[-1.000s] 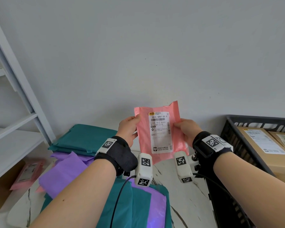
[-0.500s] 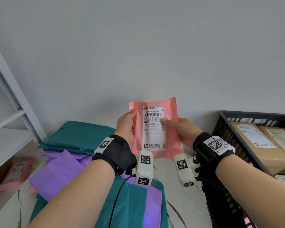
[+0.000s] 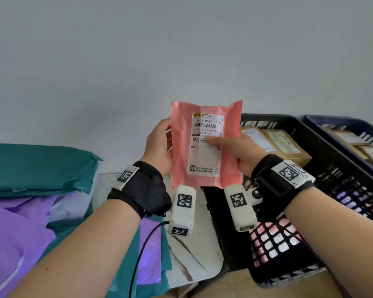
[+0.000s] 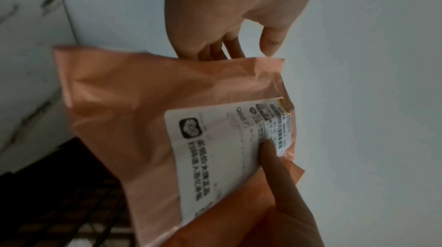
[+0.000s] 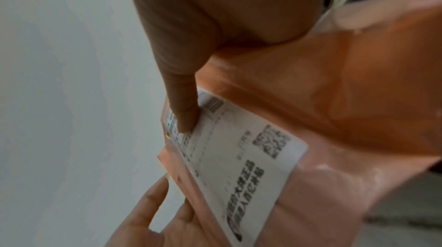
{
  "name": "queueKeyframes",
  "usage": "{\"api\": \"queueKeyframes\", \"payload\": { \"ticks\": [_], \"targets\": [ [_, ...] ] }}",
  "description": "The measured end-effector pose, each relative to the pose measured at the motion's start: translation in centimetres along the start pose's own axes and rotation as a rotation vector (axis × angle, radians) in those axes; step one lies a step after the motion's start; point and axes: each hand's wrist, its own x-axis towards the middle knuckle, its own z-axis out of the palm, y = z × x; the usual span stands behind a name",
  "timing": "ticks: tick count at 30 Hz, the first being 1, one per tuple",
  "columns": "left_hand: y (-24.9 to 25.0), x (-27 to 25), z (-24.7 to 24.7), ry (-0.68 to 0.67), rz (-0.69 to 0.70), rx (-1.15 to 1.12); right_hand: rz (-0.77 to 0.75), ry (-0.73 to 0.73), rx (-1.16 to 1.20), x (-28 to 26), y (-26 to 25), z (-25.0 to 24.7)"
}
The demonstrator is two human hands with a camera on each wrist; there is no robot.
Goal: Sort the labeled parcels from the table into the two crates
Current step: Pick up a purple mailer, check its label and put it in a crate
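I hold a pink parcel (image 3: 205, 155) upright in front of the wall, its white shipping label facing me. My left hand (image 3: 159, 145) grips its left edge, fingers behind the bag (image 4: 134, 109). My right hand (image 3: 237, 151) holds the right edge, its thumb (image 5: 184, 114) lying across the label's upper lines while the fingers stay hidden behind the parcel (image 5: 358, 90). A black crate (image 3: 278, 117) stands just right of the parcel with brown labeled boxes (image 3: 284, 145) in it. A dark blue crate (image 3: 336, 119) sits beyond it at the far right, also holding boxes.
Teal parcels (image 3: 37, 166) and purple parcels (image 3: 15, 229) lie piled on the left of the white marble table (image 3: 192, 250). Through the black crate's front mesh something pink shows low down. A grey wall closes the back.
The view and the parcel have swung right, so both crates now show. My right thumb has slid from the parcel's edge onto the label.
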Motion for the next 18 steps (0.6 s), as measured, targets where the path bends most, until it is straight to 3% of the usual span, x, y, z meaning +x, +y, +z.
{"api": "queueKeyframes", "payload": {
  "ticks": [5,10,18],
  "targets": [
    [-2.5,-1.4,5.6,-0.118,-0.035,0.01,-0.062,0.108,-0.037,-2.0,-2.6,-6.7],
    [-4.3,-2.3,10.8,-0.173,-0.028,0.039,-0.106,0.117,-0.119,-3.0,-4.3,-12.6],
    [-7.6,-1.5,19.2,-0.009,0.093,0.021,-0.134,0.006,-0.23,-2.8,-4.9,-24.3]
  ]
}}
